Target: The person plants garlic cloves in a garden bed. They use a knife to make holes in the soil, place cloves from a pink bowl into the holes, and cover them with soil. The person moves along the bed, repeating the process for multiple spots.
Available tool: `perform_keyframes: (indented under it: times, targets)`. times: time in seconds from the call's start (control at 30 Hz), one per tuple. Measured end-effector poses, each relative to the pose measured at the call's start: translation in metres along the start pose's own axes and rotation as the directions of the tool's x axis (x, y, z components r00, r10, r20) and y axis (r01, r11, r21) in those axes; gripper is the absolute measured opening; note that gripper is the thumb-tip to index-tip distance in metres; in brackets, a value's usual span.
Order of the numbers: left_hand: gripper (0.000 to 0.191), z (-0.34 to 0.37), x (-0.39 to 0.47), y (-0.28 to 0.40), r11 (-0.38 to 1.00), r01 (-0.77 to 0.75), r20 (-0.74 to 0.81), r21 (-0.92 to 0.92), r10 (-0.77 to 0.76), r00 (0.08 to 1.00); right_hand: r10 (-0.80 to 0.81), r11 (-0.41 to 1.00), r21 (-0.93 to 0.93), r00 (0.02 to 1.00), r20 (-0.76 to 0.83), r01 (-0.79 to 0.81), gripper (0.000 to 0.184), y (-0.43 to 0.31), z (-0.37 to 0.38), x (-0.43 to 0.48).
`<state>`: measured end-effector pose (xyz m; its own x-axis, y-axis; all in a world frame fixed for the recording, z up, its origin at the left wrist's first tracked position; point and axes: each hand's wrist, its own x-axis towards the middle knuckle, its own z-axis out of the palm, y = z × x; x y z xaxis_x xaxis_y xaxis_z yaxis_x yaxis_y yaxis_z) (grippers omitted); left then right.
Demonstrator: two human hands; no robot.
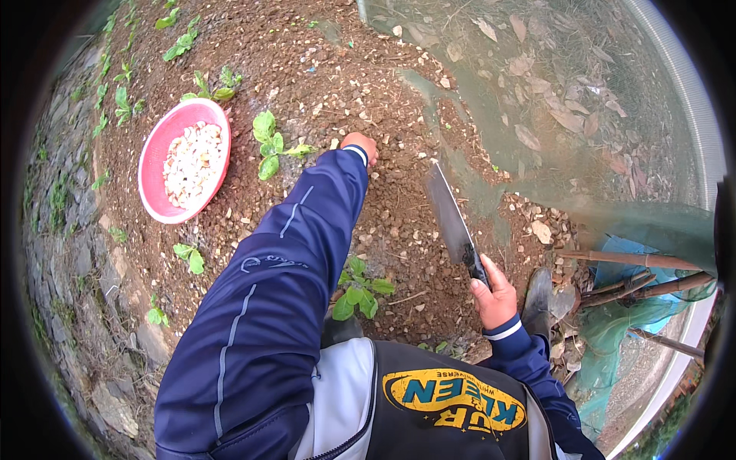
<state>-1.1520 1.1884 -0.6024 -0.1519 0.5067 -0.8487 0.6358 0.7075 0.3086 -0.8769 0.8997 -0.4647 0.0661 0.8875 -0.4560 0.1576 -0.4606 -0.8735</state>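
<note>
My left hand [360,147] reaches down close to the brown stony soil, to the right of a leafy seedling [271,145]. Its fingers point away and are mostly hidden, so whether they hold anything cannot be told. My right hand [495,294] grips the black handle of a broad-bladed knife [449,215], its blade pointing forward over the soil. On the left, a pink plastic basket [145,172] sits tilted on the soil, holding many pale cloves [194,164] that look like garlic. Another green seedling [357,292] grows between my arms, near my boots.
Green netting [517,115] with dry leaves under it covers the ground at right. Wooden poles [632,259] and blue sheeting lie beside my boot [538,296]. A stone wall [75,230] borders the left, with more seedlings [183,43] along the bed.
</note>
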Motion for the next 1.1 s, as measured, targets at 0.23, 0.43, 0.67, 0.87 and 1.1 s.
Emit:
perform_keyframes:
  times: [0.23,0.43,0.67,0.87,1.1]
  targets:
    - [0.032,0.015,0.059,-0.013,0.994,-0.011,-0.077,0.106,0.019,0.997,0.12,0.983,0.141,0.993,0.012,-0.12,0.048,-0.006,-0.026,-0.013]
    - [0.03,0.021,0.077,-0.023,0.998,0.019,-0.013,0.055,-0.019,1.0,0.069,0.992,0.108,0.997,0.04,-0.073,0.049,-0.01,-0.038,-0.006]
    - [0.023,0.01,0.061,-0.019,0.999,-0.014,-0.046,0.038,0.016,0.999,0.039,0.995,0.086,0.999,0.028,-0.041,0.05,-0.002,-0.045,-0.006]
    - [0.02,-0.057,-0.024,0.037,0.844,-0.216,0.173,0.491,0.148,0.974,0.041,0.995,0.088,0.996,0.076,-0.047,0.05,-0.002,-0.053,-0.007]
    - [0.028,-0.061,-0.085,0.136,0.575,-0.446,0.066,-0.686,0.659,0.749,0.043,0.994,0.095,0.998,0.041,-0.047,0.05,-0.009,-0.058,-0.008]
